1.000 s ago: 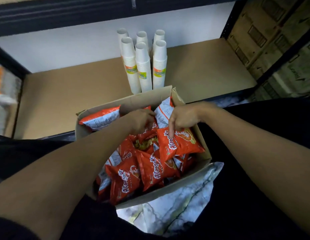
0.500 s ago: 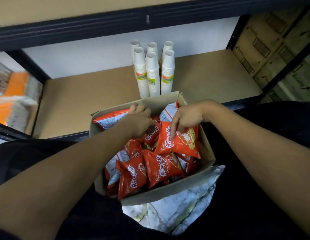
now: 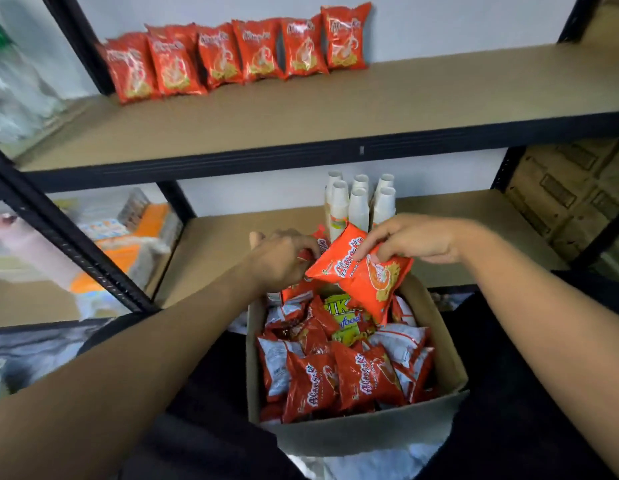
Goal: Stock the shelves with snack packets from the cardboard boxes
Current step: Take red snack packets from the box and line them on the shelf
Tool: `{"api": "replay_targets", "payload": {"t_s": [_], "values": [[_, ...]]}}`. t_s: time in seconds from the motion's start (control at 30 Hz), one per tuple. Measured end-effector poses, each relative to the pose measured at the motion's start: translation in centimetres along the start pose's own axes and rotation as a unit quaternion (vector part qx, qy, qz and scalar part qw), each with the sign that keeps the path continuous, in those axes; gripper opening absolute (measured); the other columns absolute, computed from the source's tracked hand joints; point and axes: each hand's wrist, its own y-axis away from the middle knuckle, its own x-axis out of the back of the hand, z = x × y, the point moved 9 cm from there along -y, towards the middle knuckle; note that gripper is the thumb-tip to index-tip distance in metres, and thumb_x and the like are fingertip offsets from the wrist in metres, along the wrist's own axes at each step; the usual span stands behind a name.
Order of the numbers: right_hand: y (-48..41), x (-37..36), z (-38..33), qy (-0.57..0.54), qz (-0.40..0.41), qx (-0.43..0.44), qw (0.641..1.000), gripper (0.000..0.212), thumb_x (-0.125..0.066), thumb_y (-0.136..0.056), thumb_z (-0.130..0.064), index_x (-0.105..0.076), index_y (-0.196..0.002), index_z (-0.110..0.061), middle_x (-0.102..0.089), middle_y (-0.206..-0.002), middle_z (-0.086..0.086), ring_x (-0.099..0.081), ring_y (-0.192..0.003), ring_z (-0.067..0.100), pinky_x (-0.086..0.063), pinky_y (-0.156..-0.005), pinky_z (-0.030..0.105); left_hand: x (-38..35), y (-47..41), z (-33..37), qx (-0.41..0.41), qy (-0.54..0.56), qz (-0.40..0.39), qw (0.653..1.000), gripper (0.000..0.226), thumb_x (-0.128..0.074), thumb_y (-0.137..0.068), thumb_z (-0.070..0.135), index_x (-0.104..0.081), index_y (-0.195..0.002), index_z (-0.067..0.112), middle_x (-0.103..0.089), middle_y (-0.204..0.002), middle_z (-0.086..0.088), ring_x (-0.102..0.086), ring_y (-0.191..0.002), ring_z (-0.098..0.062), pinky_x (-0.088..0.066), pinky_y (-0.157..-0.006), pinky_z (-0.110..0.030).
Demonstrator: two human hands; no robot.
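An open cardboard box (image 3: 363, 431) rests on my lap, full of red snack packets (image 3: 339, 379) and one yellow packet (image 3: 346, 318). My right hand (image 3: 417, 239) pinches a red snack packet (image 3: 361, 271) and holds it just above the box's far end. My left hand (image 3: 283, 256) grips another red packet (image 3: 320, 242) at the box's far left corner; most of that packet is hidden by the hand. Several red packets (image 3: 238, 55) stand in a row at the back left of the upper shelf (image 3: 370, 109).
Stacks of white paper cups (image 3: 358, 204) stand on the lower shelf (image 3: 225, 244) right behind the box. Black shelf posts (image 3: 69, 237) rise at left. Wrapped goods (image 3: 134, 233) fill the left bay, cardboard boxes (image 3: 571, 195) the right one.
Both hands have lifted, each with a red packet, out of the box. The view has tilted up, so the upper shelf with its row of packets now shows.
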Motion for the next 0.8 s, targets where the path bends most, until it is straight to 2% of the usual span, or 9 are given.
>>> {"api": "replay_targets", "payload": {"t_s": [0.07, 0.17, 0.27, 0.33, 0.4, 0.47, 0.63, 0.7, 0.8], "values": [[0.3, 0.8, -2.4, -0.029, 0.017, 0.022, 0.999, 0.030, -0.059, -0.092, 0.003, -0.079, -0.097, -0.019, -0.074, -0.108, 0.001, -0.071, -0.099, 0.017, -0.055, -0.081, 0.026, 3.7, 1.0, -0.7, 0.039, 0.028, 0.064, 0.997, 0.024, -0.064, -0.081, 0.036, -0.060, -0.101, 0.049, -0.050, -0.115, 0.023, -0.047, -0.107, -0.001, -0.031, -0.095, -0.041], [0.8, 2.5, -6.6, -0.067, 0.058, 0.075, 0.993, 0.033, -0.058, -0.092, 0.003, -0.080, -0.093, -0.021, -0.076, -0.102, -0.001, -0.071, -0.093, 0.014, -0.054, -0.073, 0.022, 8.9, 2.5, -1.7, 0.045, 0.112, 0.159, 0.980, 0.032, -0.062, -0.067, 0.060, -0.056, -0.098, 0.058, -0.047, -0.114, 0.024, -0.054, -0.109, -0.003, -0.042, -0.096, -0.053], [0.8, 4.0, -10.7, -0.110, 0.087, 0.130, 0.982, 0.029, -0.060, -0.092, 0.001, -0.079, -0.098, -0.020, -0.075, -0.108, 0.003, -0.071, -0.098, 0.016, -0.055, -0.080, 0.027, 12.9, 3.6, -4.2, 0.066, 0.179, 0.235, 0.953, 0.036, -0.064, -0.061, 0.067, -0.060, -0.095, 0.058, -0.045, -0.117, 0.029, -0.056, -0.110, -0.003, -0.046, -0.095, -0.053], [0.4, 5.0, -12.9, -0.137, 0.109, 0.153, 0.973, 0.029, -0.059, -0.093, 0.000, -0.077, -0.104, -0.020, -0.074, -0.111, 0.005, -0.071, -0.099, 0.018, -0.056, -0.084, 0.029, 15.6, 4.2, -5.3, 0.075, 0.206, 0.288, 0.932, 0.036, -0.076, -0.062, 0.059, -0.065, -0.096, 0.051, -0.045, -0.118, 0.029, -0.057, -0.109, -0.005, -0.047, -0.096, -0.050], [-0.3, 5.8, -15.0, -0.149, 0.134, 0.180, 0.963, 0.030, -0.058, -0.095, -0.002, -0.075, -0.108, -0.022, -0.074, -0.111, 0.004, -0.071, -0.095, 0.016, -0.056, -0.077, 0.025, 17.8, 4.5, -6.6, 0.077, 0.243, 0.328, 0.910, 0.030, -0.087, -0.069, 0.038, -0.069, -0.093, 0.040, -0.048, -0.118, 0.020, -0.058, -0.108, -0.007, -0.051, -0.096, -0.044], [-1.4, 6.5, -17.2, -0.152, 0.156, 0.219, 0.951, 0.030, -0.058, -0.096, -0.003, -0.075, -0.106, -0.025, -0.072, -0.114, 0.001, -0.071, -0.092, 0.012, -0.055, -0.072, 0.022, 19.3, 4.1, -8.0, 0.085, 0.274, 0.349, 0.892, 0.030, -0.087, -0.074, 0.026, -0.068, -0.095, 0.036, -0.047, -0.119, 0.010, -0.058, -0.109, -0.010, -0.054, -0.094, -0.038], [-5.9, 8.9, -21.6, -0.118, 0.238, 0.289, 0.920, 0.035, -0.060, -0.095, -0.007, -0.076, -0.098, -0.038, -0.067, -0.122, -0.004, -0.067, -0.106, 0.014, -0.054, -0.098, 0.040, 22.4, 1.2, -11.7, 0.088, 0.325, 0.404, 0.851, 0.028, -0.084, -0.077, 0.022, -0.067, -0.095, 0.034, -0.046, -0.115, 0.001, -0.060, -0.109, -0.013, -0.057, -0.091, -0.037], [-7.5, 10.2, -22.8, -0.097, 0.282, 0.301, 0.906, 0.036, -0.060, -0.095, -0.007, -0.074, -0.096, -0.039, -0.068, -0.118, -0.004, -0.068, -0.101, 0.018, -0.055, -0.094, 0.039, 23.3, -0.6, -13.0, 0.090, 0.331, 0.423, 0.839, 0.028, -0.084, -0.078, 0.020, -0.065, -0.094, 0.034, -0.047, -0.120, -0.001, -0.060, -0.111, -0.017, -0.057, -0.090, -0.036], [-10.5, 12.3, -23.9, -0.074, 0.337, 0.310, 0.886, 0.034, -0.059, -0.094, -0.007, -0.073, -0.095, -0.037, -0.070, -0.106, -0.006, -0.064, -0.096, 0.032, -0.055, -0.081, 0.038, 23.9, -3.8, -15.8, 0.109, 0.340, 0.442, 0.823, 0.029, -0.084, -0.078, 0.022, -0.063, -0.093, 0.035, -0.047, -0.125, -0.002, -0.060, -0.113, -0.022, -0.057, -0.089, -0.040]]}}
